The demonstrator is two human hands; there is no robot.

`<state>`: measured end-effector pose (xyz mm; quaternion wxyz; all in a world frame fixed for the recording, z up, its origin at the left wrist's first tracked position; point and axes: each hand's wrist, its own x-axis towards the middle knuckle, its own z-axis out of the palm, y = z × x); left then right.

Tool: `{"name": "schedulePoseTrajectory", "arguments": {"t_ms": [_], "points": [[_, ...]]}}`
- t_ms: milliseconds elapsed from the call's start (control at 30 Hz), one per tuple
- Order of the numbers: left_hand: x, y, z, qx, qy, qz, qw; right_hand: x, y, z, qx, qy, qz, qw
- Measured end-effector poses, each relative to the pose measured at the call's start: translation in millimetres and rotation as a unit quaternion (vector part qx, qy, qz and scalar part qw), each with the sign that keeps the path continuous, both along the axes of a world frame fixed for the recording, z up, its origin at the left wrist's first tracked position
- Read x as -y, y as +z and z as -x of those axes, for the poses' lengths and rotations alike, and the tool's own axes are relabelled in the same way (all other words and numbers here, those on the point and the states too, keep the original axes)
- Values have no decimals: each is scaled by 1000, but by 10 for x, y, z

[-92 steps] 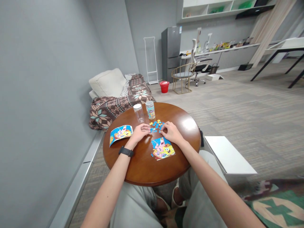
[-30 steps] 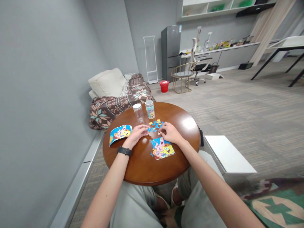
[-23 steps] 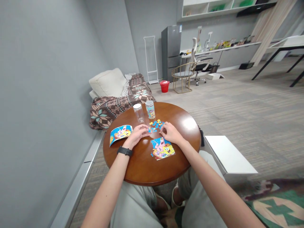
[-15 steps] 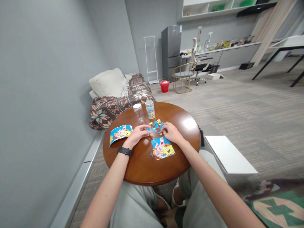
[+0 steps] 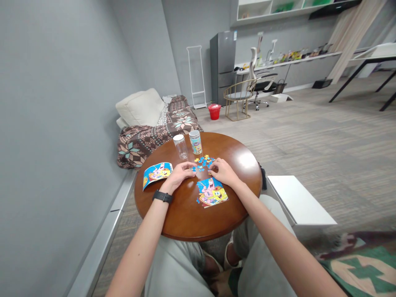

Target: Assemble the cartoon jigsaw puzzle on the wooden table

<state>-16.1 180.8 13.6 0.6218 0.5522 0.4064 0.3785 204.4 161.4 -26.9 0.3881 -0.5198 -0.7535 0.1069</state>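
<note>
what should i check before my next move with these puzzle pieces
1. Picture sheet face up: ok, though curled, left of the puzzle.
2. Loose pieces near both hands: ok.
3. Left hand open: ok, fingertips by the pieces.
4. Right hand has a grip on a piece: cannot tell, fingers hide it.
5. Blue piece at the puzzle's left edge joined: cannot tell.

Loose puzzle pieces (image 5: 202,164) lie near twelve o'clock on the round table (image 5: 185,225), by the left hand (image 5: 180,173) and right hand (image 5: 224,171). A curved picture sheet (image 5: 157,171) sits at ten.
</note>
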Motion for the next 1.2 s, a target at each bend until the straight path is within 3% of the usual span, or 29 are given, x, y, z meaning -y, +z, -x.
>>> {"name": "schedulePoseTrajectory", "arguments": {"t_ms": [467,700,833,967,1200], "points": [[-26,-53,9,5,-6,13,1000,-32,-8,-25,-23,-10,2,1000],[-3,-17,-8,40,3,43,998,-32,-20,-55,-59,-89,-6,994],[-21,-37,-4,38,2,55,998,-27,-26,-52,-31,-121,10,992],[-26,-36,-4,38,6,66,997,-30,-40,-46,-18,-98,3,995],[-24,-21,-4,35,17,48,998,-42,-66,-45,-97,-24,3,995]]}}
